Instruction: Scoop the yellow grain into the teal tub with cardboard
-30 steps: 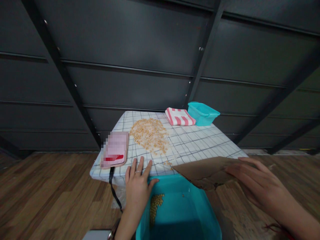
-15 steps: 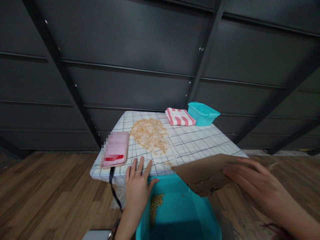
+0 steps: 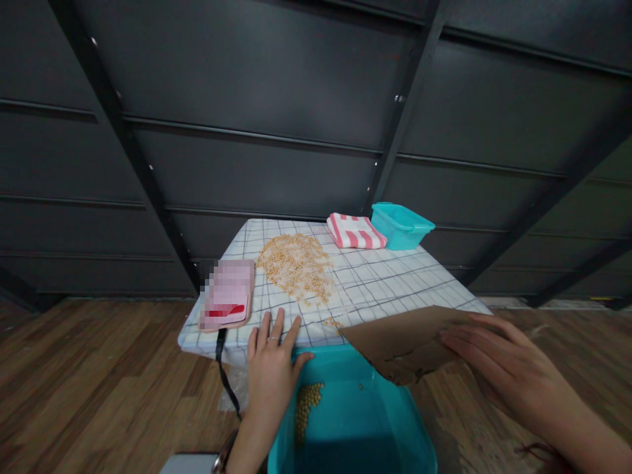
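Observation:
My left hand point(image 3: 271, 368) grips the far rim of a large turquoise tub point(image 3: 355, 421), thumb inside, fingers stretched onto the table edge. The tub sits just below the near edge of a small table point(image 3: 395, 283) with a checked cloth and holds a small heap of yellow grains point(image 3: 306, 405). My right hand point(image 3: 498, 368) holds a torn brown cardboard piece point(image 3: 399, 339) with fingers laid along its top, tilted over the tub's right corner. A wide scatter of yellow grains point(image 3: 296, 263) lies on the cloth.
A pink phone-like object point(image 3: 228, 294) with a black strap point(image 3: 224, 375) lies at the table's near left. At the far right corner stand a folded pink-striped cloth point(image 3: 355, 230) and a small turquoise box point(image 3: 401, 225). Dark panelled wall behind, wooden floor around.
The cardboard piece in my right hand shifted slightly left and down over the tub. My left hand has stayed put.

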Available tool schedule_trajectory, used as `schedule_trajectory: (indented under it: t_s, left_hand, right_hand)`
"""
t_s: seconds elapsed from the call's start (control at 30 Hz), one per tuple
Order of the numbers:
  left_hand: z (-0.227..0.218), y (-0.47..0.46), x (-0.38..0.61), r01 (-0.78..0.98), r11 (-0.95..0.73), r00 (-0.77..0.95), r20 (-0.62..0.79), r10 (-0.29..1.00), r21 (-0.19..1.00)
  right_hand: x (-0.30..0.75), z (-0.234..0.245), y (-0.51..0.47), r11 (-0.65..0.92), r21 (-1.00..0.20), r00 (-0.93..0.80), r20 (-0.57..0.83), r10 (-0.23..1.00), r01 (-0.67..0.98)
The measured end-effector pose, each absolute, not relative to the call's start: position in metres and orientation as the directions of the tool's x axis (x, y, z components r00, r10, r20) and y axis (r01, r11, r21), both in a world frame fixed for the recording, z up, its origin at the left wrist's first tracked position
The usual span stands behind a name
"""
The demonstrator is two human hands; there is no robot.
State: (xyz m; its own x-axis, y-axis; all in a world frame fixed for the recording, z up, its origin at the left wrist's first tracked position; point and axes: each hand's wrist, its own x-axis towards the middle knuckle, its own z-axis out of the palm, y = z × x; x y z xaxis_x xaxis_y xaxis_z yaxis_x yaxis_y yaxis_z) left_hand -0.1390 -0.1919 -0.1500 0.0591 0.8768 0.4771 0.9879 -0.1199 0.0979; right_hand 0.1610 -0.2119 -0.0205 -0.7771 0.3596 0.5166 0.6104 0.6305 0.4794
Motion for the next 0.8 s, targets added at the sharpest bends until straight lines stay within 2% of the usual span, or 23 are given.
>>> schedule_trajectory:
  t_s: [0.3, 0.57, 0.8]
  left_hand:
    - [-0.1502, -0.1923, -0.1390, 0.989, -0.123, 0.065, 0.495, 0.867, 0.085]
    - [-0.1522, -0.1912, -0.1397, 0.983, -0.130, 0.054, 0.478, 0.876, 0.128]
    - [-0.1510, -0.1905, -0.1396, 0.989, -0.117, 0.057, 0.476, 0.877, 0.096]
  right_hand:
    - [0.1633, -0.0225, -0.2119, 0.648, 0.459, -0.776, 0.519, 0.360, 0.607]
    - [0.1590, -0.0209, -0.2133, 0.665, 0.468, -0.792, 0.510, 0.335, 0.582]
    - [0.1681, -0.0225, -0.2161, 0.696, 0.425, -0.794, 0.488, 0.362, 0.579]
